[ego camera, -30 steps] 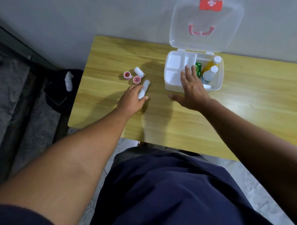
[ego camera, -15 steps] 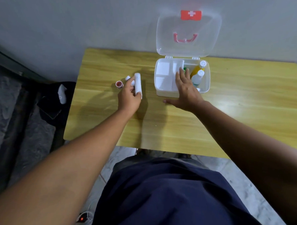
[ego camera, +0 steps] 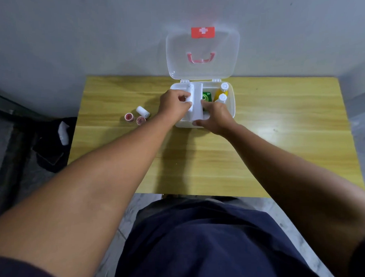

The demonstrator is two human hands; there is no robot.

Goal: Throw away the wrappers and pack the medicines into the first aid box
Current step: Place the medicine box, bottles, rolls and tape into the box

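The first aid box [ego camera: 231, 107] stands at the far edge of the counter [ego camera: 281, 147], near the middle, with its clear lid [ego camera: 203, 54] open and leaning back toward the wall. The left hand [ego camera: 173, 105] is above the left part of the box, and its fingers [ego camera: 186, 96] are closed around a white tube [ego camera: 190, 93], which points away from the person over the left compartments. The right hand [ego camera: 216, 116] lies on the front part of the box, with the thumb at the front wall; its fingers are loosely spread and hold nothing that I can see. In the right compartments are a green packet [ego camera: 206, 95] and two bottles with white caps [ego camera: 222, 93], one of them yellow. Toward the left edge of the counter lie a small white roll [ego camera: 143, 111] and two small red-topped rolls [ego camera: 134, 118], close together and well apart from the box.
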